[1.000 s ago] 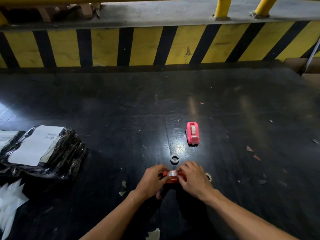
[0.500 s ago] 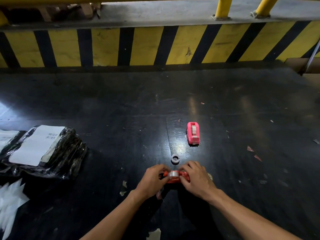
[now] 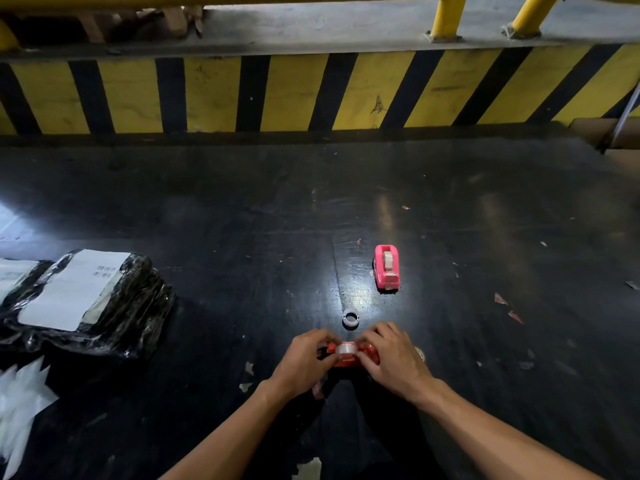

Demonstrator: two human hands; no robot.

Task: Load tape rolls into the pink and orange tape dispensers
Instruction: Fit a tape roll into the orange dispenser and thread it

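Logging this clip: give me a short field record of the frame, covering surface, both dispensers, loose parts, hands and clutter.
surface: dark glossy table, striped yellow-black barrier behind
pink dispenser: standing alone, tape roll seated inside
orange dispenser: held between both hands, clear tape roll at its slot
loose part: small empty ring just beyond the hands
left hand: gripping the dispenser's left end
right hand: gripping its right end
clutter: black wrapped parcel with white label, far left

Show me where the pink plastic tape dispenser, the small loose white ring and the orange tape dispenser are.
Pink plastic tape dispenser [image 3: 386, 269]: head view, its top.
Small loose white ring [image 3: 350, 319]: head view, its rim.
Orange tape dispenser [image 3: 367, 348]: head view, its body between both hands.
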